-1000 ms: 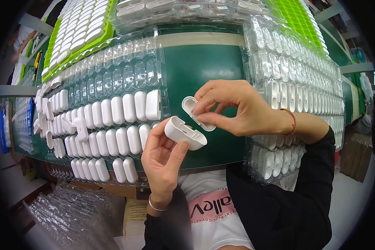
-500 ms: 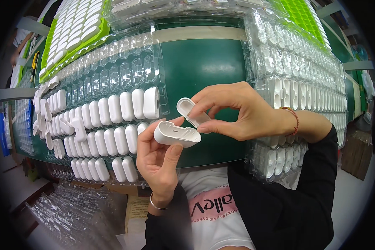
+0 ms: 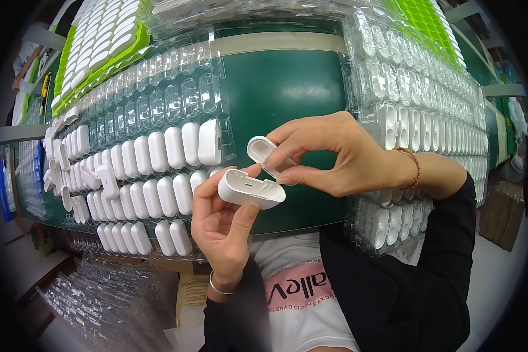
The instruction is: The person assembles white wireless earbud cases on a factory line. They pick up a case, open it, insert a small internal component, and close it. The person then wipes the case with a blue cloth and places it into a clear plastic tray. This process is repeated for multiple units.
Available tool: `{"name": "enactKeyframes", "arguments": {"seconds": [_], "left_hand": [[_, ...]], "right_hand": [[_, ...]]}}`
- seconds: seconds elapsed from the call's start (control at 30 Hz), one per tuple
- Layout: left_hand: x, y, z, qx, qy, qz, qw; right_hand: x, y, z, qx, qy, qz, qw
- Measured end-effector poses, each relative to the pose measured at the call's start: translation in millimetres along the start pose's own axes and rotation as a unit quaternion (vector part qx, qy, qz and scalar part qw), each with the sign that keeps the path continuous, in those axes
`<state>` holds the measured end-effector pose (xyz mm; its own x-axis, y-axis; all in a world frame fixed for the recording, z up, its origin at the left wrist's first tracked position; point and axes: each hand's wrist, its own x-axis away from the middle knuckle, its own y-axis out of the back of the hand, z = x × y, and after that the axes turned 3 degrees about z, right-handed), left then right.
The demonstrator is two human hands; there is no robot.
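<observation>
Above the green table, my left hand point(image 3: 223, 234) is closed around a hollow white earbud case shell point(image 3: 253, 195), thumb on its lower side. The shell is tilted, and its open side shows a small slot inside. My right hand point(image 3: 337, 157) pinches a smaller white case lid point(image 3: 260, 148) between thumb and fingers, its hollow side visible. The lid's lower edge is right beside the shell's rim; whether they touch I cannot tell. On the left, nearest my left hand, a clear plastic tray point(image 3: 176, 105) holds rows of white case shells point(image 3: 152, 199).
Clear trays point(image 3: 387, 85) with hollow white parts point(image 3: 415, 126) are at the right. A green tray point(image 3: 141, 41) of white pieces stands far left, another green tray point(image 3: 419, 23) far right. More clear trays point(image 3: 246, 13) are stacked at the back, and others point(image 3: 105, 299) lie below the table.
Both hands stay almost in place. The shell has shifted very slightly right and the lid slightly left, overlapping a little more in view. The grips look unchanged.
</observation>
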<state>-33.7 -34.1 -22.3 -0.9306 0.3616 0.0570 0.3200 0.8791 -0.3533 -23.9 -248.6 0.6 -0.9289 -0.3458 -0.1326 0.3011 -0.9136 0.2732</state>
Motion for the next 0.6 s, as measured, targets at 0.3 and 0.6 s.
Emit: {"name": "enactKeyframes", "arguments": {"seconds": [0.3,0.6], "left_hand": [[1.1,2.6,1.4,-0.012,0.009,0.012,1.000],[2.8,3.6,2.1,0.024,0.024,-0.019,0.999]], "right_hand": [[-0.3,-2.3,-2.2,-0.004,0.008,-0.008,1.000],[-0.7,-2.1,-3.8,0.003,0.009,-0.018,1.000]]}}
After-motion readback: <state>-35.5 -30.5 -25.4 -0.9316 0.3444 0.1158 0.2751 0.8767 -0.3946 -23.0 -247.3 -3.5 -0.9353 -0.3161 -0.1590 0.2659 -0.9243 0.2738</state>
